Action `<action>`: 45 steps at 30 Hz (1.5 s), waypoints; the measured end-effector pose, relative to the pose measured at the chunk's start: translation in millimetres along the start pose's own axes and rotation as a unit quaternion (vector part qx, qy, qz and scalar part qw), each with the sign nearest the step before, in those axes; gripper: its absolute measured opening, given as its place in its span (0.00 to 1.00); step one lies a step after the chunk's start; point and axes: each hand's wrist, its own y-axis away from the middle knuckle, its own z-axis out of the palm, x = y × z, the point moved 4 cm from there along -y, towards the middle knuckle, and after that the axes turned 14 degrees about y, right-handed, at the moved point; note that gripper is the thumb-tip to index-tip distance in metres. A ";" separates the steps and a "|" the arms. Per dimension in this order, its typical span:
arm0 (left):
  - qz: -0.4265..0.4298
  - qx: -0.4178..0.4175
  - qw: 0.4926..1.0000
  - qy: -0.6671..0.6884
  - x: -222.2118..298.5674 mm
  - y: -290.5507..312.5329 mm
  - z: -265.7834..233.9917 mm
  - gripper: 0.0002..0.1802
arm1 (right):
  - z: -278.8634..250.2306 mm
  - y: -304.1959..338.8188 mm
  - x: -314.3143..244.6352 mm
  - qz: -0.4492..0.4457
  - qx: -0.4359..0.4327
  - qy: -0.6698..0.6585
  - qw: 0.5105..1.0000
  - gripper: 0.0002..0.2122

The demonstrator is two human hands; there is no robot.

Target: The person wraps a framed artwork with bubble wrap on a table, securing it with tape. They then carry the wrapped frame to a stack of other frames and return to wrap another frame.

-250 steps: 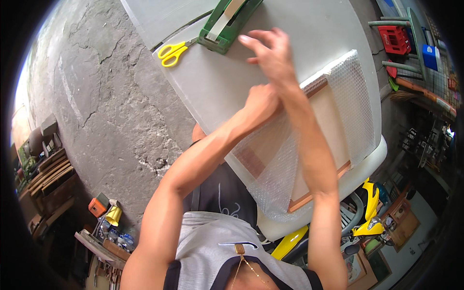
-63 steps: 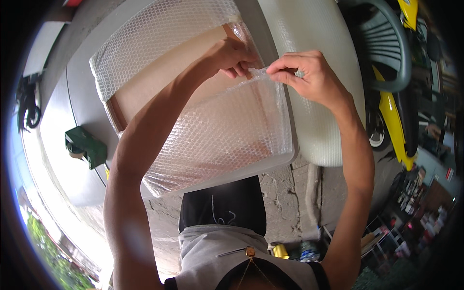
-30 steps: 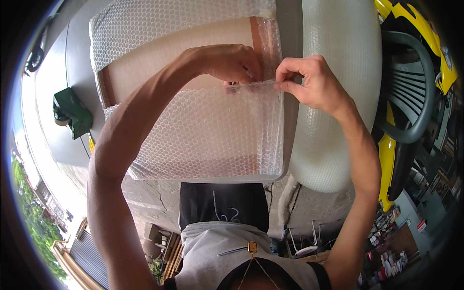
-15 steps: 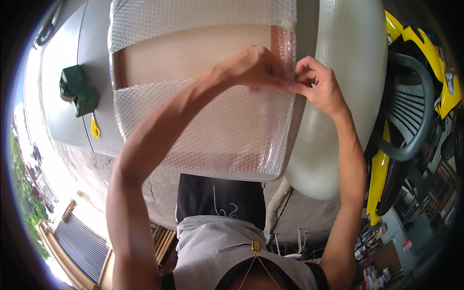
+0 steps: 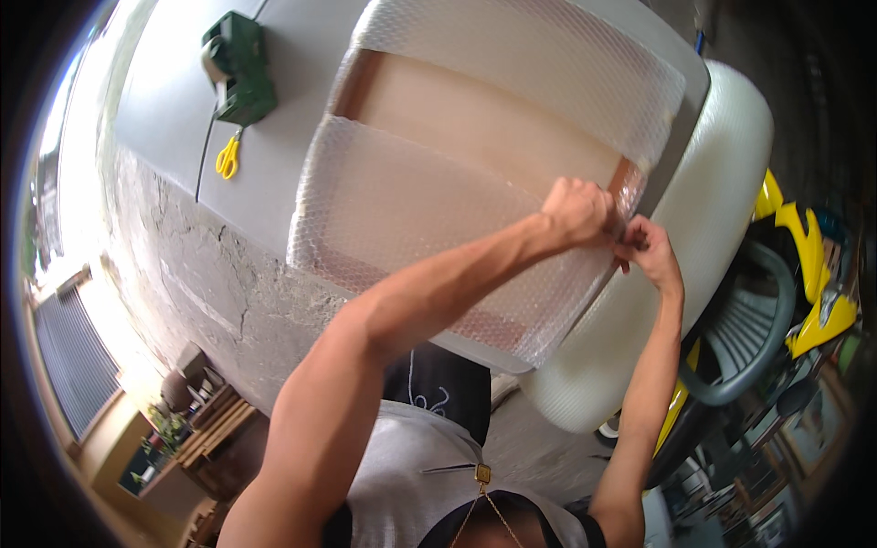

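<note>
Head view: wood-edged panel [image 5: 489, 111] in bubble wrap [image 5: 411, 196] lies on the counter [image 5: 297, 100], toward one o'clock. Left hand [image 5: 582, 212], two o'clock, fingers curled at the wrap's edge; right hand [image 5: 652, 255], three o'clock, just beside it, fingers bent. Whether either grip holds wrap, cannot tell. Yellow scissors [image 5: 227, 159]: ten o'clock.

We have frame [image 5: 484, 105], partly inside bubble wrap [image 5: 539, 55], on table [image 5: 265, 192]. Left of frame: tape dispenser [image 5: 245, 78]; scissors [image 5: 227, 160] nearer us. Right of table: roll [image 5: 717, 192], then chair [image 5: 744, 324].
</note>
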 end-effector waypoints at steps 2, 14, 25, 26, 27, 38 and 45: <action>0.002 0.002 1.000 0.005 1.0 -0.5 1.9 0.24 | -3.8 4.7 -34.5 0.090 -0.038 0.152 0.984 0.10; 0.081 0.110 0.988 0.075 -0.7 -9.0 33.9 0.07 | 299.8 -203.4 -338.4 -0.311 -0.062 0.193 0.928 0.16; 0.054 0.073 0.992 0.091 3.7 -7.1 25.7 0.09 | 401.9 -241.4 -298.5 -0.338 -0.048 -0.082 0.936 0.15; 0.051 0.071 0.992 0.086 4.1 -9.0 26.7 0.09 | 403.4 -243.2 -287.7 -0.310 -0.059 -0.082 0.945 0.15; 0.050 0.068 0.994 0.077 5.0 -10.6 28.0 0.09 | 405.5 -245.6 -282.6 -0.321 -0.036 -0.018 0.946 0.14; 0.066 0.102 0.992 -0.030 1.7 4.1 12.9 0.08 | 249.7 -180.1 -306.1 -0.525 0.176 0.350 0.756 0.04; -0.022 -0.020 0.999 0.010 -10.4 -27.8 14.8 0.16 | 39.4 26.0 -79.7 -0.050 0.457 -0.136 0.877 0.09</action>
